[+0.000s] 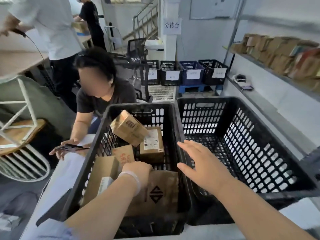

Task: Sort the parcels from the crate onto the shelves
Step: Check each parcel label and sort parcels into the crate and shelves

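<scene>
1. Sorting room: a white bench (69,170) carries two black slotted crates side by side, with their rims touching.
2. At your right a shelf (259,65) holds a row of brown boxes (277,51). Four labelled bins (190,71) stand by the back wall.
3. All the parcels you can see for sorting lie in the left crate (107,118).
4. The barcode parcel (129,129) sits highest and is tilted. Its long axis runs from upper left down to lower right, and its low end leans on the label parcel (152,144).
5. The label parcel lies flat by the crate's right wall, with its white sticker facing up.
6. The red-marked parcel (123,154) stands between them and you, its red writing turned your way.
7. The flat parcel (102,172) leans along the left wall, long axis running toward you.
8. The diamond parcel (161,193) stands on edge against the near wall, printed face toward you.
9. Your left hand (136,172) is down in the left crate, knuckles up, fingers curled over the diamond parcel's top left corner and gripping it.
10. Your right hand (204,163) hovers palm down over the touching rims, fingers spread and holding nothing.
11. The right crate (242,104) shows its slotted floor.
12. A person (103,101) across the bench rests both hands on it, with a phone (74,146) at the fingers.
</scene>
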Motion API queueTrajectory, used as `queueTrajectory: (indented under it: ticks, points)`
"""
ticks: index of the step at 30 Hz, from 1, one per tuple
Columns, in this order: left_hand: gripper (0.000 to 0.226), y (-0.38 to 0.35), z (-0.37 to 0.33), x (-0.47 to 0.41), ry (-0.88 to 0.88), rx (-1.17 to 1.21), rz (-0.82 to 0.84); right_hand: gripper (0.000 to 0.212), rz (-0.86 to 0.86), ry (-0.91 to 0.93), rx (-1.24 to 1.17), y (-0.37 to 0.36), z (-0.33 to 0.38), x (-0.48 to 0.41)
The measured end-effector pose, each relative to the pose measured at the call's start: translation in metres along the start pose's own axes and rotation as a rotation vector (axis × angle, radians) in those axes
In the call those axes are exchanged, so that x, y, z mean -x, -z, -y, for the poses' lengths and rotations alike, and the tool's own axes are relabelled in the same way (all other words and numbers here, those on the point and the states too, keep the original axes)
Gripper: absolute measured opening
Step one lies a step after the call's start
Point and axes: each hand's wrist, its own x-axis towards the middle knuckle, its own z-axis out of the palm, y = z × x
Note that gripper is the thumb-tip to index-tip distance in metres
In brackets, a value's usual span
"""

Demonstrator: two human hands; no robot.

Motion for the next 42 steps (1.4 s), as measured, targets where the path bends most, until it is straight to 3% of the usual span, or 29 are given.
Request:
queueTrajectory:
  ticks: [4, 8, 15, 20, 23, 26, 30, 33, 36, 40, 42]
  points:
    - [0.048, 0.019, 0.012, 0.013, 0.090, 0.111, -0.173, 0.063, -0.031, 0.007, -0.015, 0.013, 0.003, -0.008]
    - [0.044, 0.047, 0.029, 0.034, 0.174, 0.373, -0.377, 0.064, -0.094, 0.007, -0.086, 0.027, 0.002, -0.020]
    - [0.036, 0.078, 0.037, 0.066, 0.262, 0.873, -0.734, 0.071, -0.096, -0.140, -0.411, 0.028, 0.007, -0.038]
    - [0.018, 0.075, 0.026, 0.068, 0.292, 1.233, -0.712, 0.056, -0.092, -0.370, -0.896, 0.028, 0.007, -0.051]
    - [0.026, 0.070, 0.014, 0.063, 0.277, 1.392, -0.619, 0.060, 0.042, -0.456, -1.105, 0.029, 0.001, -0.054]
    - [0.026, 0.068, -0.005, 0.057, 0.212, 1.520, -0.632, 0.037, 0.113, -0.467, -1.350, 0.033, 0.003, -0.053]
    - [0.061, 0.064, -0.029, 0.047, 0.202, 1.323, -0.689, 0.030, 0.003, -0.472, -1.205, 0.034, 0.000, -0.059]
    - [0.054, 0.065, -0.044, 0.043, 0.166, 1.158, -0.778, 0.026, -0.085, -0.430, -1.055, 0.036, -0.004, -0.061]
    - [0.063, 0.070, -0.055, 0.038, -0.006, 1.303, -0.668, 0.026, -0.059, -0.330, -1.051, 0.041, 0.003, -0.055]
    - [0.076, 0.084, -0.054, 0.044, 0.003, 1.306, -0.758, 0.031, -0.038, -0.114, -1.012, 0.043, 0.016, -0.047]
    - [0.106, 0.091, -0.045, 0.045, 0.056, 1.306, -0.750, 0.035, -0.026, -0.002, -0.947, 0.043, 0.022, -0.044]
